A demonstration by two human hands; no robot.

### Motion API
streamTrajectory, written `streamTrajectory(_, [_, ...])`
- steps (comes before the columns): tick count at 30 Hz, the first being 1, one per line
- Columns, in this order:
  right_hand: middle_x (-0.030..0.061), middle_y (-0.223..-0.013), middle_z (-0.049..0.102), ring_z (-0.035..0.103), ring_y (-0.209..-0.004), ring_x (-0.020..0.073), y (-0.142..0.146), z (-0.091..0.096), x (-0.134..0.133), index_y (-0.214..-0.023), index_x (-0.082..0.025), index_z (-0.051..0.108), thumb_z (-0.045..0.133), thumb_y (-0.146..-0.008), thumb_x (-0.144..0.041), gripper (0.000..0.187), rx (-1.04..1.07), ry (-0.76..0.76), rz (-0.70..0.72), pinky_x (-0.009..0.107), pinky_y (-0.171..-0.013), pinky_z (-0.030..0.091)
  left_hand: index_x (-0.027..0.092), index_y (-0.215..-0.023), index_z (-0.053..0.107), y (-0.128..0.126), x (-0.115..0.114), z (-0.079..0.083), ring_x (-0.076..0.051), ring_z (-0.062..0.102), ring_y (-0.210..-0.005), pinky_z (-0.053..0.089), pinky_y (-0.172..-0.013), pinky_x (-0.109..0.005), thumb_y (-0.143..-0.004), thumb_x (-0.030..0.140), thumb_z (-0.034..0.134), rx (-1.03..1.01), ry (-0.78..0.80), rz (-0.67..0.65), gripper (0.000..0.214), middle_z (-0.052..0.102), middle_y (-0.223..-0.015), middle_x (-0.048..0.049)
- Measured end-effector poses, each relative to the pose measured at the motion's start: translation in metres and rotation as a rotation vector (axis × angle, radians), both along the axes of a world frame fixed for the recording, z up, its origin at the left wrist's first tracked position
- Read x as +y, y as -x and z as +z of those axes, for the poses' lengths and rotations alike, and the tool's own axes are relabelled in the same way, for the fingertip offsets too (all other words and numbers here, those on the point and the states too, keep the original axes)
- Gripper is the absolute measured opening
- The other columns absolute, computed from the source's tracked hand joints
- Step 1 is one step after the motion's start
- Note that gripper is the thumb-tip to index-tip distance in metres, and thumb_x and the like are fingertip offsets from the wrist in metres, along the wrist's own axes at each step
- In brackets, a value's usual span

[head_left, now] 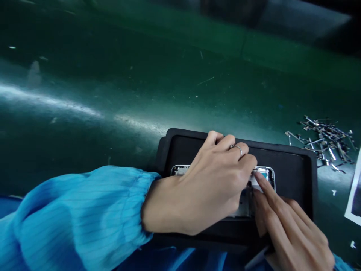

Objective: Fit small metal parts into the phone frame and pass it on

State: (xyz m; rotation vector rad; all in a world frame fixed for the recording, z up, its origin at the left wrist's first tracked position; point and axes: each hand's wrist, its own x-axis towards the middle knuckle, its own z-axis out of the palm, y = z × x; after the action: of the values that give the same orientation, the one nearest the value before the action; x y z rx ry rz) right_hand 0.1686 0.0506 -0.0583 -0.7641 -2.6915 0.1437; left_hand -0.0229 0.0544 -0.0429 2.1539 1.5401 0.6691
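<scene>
A phone housing with a silver rim (271,174) lies in a black tray, its inner side up, with metal parts and a small blue patch showing. My left hand (211,184), wearing a ring, reaches across it with fingers curled over its far edge; the fingertips are hidden. At the housing's right part, my right hand (287,222) has its index finger and thumb close together on the inside. What they pinch is too small or covered to make out. Below the right palm, a dark thing with a pale edge (257,258) shows partly.
The black tray (296,173) rests on a shiny green work surface (113,75). Right of it lies a heap of small thin metallic strips (328,139). A white-edged sheet (354,192) and small white scraps (334,192) are at the right edge.
</scene>
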Motion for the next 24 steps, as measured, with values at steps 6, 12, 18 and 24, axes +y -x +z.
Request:
streamTrajectory(6, [0.0203, -0.124, 0.050, 0.065, -0.087, 0.0232, -0.008, 0.001, 0.002, -0.134, -0.008, 0.036, 0.025, -0.088, -0.003, 0.047, -0.030, -0.039, -0.023, 0.035, -0.070, 0.046, 0.015, -0.062, 0.055, 0.001, 0.009, 0.015, -0.007, 0.048, -0.054, 0.036, -0.051, -0.019, -0.079, 0.006, 0.052, -0.616, 0.446, 0.249, 0.019, 0.055, -0.059, 0.0054])
streamTrajectory(12, [0.0229, -0.118, 0.055, 0.064, -0.091, 0.0238, -0.007, 0.003, 0.004, -0.132, -0.007, 0.036, 0.047, -0.085, -0.005, 0.048, -0.074, -0.015, 0.033, 0.031, -0.070, 0.045, 0.012, -0.056, 0.056, 0.001, 0.016, 0.019, -0.005, 0.045, -0.047, 0.032, -0.044, -0.017, -0.071, 0.001, 0.056, -0.828, 0.616, 0.323, 0.018, 0.050, -0.048, 0.0053])
streamTrajectory(18, [0.0165, -0.130, 0.047, 0.063, -0.095, 0.0232, -0.017, -0.002, 0.007, -0.139, -0.015, 0.031, 0.051, -0.083, -0.006, 0.060, 0.000, 0.023, 0.010, 0.031, -0.073, 0.046, 0.011, -0.059, 0.056, 0.001, 0.013, 0.019, -0.005, 0.040, -0.048, 0.030, -0.045, -0.017, -0.073, 0.004, 0.055, -0.860, 0.663, 0.316, 0.016, 0.047, -0.049, 0.0051])
streamTrajectory(24, [0.0054, -0.118, 0.060, 0.065, -0.091, 0.0182, -0.022, 0.016, 0.014, -0.126, -0.019, 0.049, 0.051, -0.084, -0.016, 0.042, 0.020, 0.067, -0.113, 0.019, -0.065, 0.050, 0.013, -0.063, 0.056, -0.001, 0.008, 0.021, -0.006, 0.043, -0.051, 0.032, -0.046, -0.017, -0.075, 0.008, 0.053, -0.808, 0.714, 0.238, 0.013, 0.048, -0.053, 0.0047])
